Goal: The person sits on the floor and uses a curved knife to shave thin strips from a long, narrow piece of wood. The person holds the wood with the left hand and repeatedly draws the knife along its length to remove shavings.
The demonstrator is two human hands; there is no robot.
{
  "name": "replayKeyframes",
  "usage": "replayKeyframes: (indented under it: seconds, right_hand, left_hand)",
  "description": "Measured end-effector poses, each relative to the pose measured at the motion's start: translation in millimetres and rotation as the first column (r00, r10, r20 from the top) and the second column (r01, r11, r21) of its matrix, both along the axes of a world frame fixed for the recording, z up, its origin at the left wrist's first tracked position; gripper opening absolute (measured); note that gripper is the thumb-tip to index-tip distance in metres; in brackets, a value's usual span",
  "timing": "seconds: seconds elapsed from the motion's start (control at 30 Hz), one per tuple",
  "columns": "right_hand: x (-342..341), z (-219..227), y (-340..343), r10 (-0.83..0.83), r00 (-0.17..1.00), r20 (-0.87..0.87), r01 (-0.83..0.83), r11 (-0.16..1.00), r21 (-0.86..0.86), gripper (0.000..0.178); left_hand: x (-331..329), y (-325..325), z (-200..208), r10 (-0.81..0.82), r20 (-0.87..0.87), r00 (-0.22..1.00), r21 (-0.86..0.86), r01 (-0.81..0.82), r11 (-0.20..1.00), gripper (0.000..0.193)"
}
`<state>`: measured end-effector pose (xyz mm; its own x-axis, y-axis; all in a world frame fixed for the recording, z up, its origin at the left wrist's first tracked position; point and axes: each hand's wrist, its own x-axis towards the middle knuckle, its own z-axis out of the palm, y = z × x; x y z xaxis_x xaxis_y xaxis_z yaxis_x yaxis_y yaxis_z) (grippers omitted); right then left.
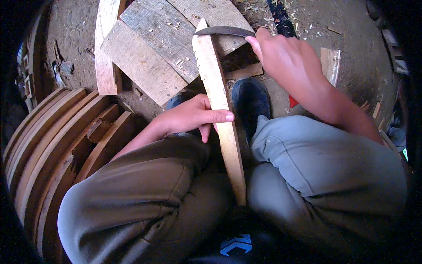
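A long, narrow, slightly curved wooden slat (220,110) runs from between my knees up to the grey planks ahead. My left hand (193,116) grips the slat near its middle, index finger stretched across its face. My right hand (285,59) holds a dark curved blade (224,31) laid across the slat's upper end, its tip pointing left. My dark shoe (250,101) shows just right of the slat, under my right forearm.
Weathered grey planks (162,39) lie crossed on the dirt floor ahead. A stack of curved wooden pieces (52,145) fills the left side. A small pale board (330,64) lies at right. Wood chips litter the ground at the top.
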<state>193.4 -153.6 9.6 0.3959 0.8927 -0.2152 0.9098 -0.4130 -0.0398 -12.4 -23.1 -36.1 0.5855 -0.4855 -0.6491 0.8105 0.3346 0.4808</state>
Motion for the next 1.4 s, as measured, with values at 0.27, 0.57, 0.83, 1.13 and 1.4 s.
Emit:
replayKeyframes:
  seconds: [0.27, 0.57, 0.83, 1.13, 1.4]
  right_hand:
    - [-9.3, -5.4, 2.4, -0.053, 0.995, 0.081, 0.051, 0.998, 0.035, 0.035]
    - [-1.7, -15.3, 13.3, -0.046, 0.996, 0.072, 0.039, 0.995, 0.097, 0.038]
    - [0.0, 4.5, -4.6, -0.05, 0.999, 0.012, 0.05, 0.998, -0.032, 0.037]
    - [-14.2, -15.3, 0.7, -0.132, 0.986, 0.107, 0.133, 0.991, -0.002, 0.036]
    - [-16.5, -27.4, -1.5, -0.118, 0.979, 0.169, 0.102, 0.99, 0.099, 0.036]
  left_hand:
    - [5.2, -0.1, 4.5, -0.021, 0.012, 1.0, -0.005, 0.021, 1.0, 0.04]
    - [2.6, -5.0, 0.4, -0.018, 0.033, 0.999, -0.011, 0.019, 1.0, 0.038]
    - [1.6, -5.8, -1.6, -0.022, 0.035, 0.999, -0.007, 0.022, 1.0, 0.037]
    - [4.9, -2.7, 4.9, -0.063, 0.0, 0.998, 0.049, 0.063, 0.997, 0.043]
    - [2.3, -3.3, 2.4, -0.047, -0.026, 0.999, 0.04, 0.048, 0.998, 0.042]
